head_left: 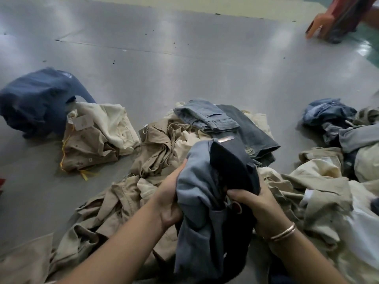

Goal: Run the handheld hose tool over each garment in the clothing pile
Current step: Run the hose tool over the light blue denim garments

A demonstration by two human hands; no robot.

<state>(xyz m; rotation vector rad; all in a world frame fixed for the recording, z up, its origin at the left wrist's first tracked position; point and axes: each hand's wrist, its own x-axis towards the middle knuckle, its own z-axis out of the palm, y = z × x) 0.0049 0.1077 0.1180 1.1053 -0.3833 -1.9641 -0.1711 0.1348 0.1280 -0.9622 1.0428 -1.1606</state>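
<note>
Above the near middle of the clothing pile (164, 144), a grey-blue garment (196, 193) is held up between both hands, lifted clear of the heap, most likely so it can be handled singly. The left hand (170, 201) grips its left side with fingers curled into a bunched fold, while the right hand (258, 203) pinches the darker inner fabric, thumb on top and a bangle (284, 232) at the wrist. With the two grips set on either side, the cloth hangs between them, which looks like the start of opening it out or turning it, though the folds are too tangled to tell which part of the garment is which.

Under and around the hands lie crumpled khaki and cream pieces, with folded denim jeans (225, 124) resting on the far side of the heap. Toward the left edge of the grey floor (164, 58), well apart from the main pile, sit a tagged beige garment (92, 140) and a blurred dark blue one (34, 99) touching it, possibly a set-aside group. More denim and pale cloth is heaped at the right edge, and part of a reddish stool (336, 15) shows in the far right corner.

No hose tool is visible anywhere, and both hands are full of fabric, so the pass over this garment seems not yet begun.
</note>
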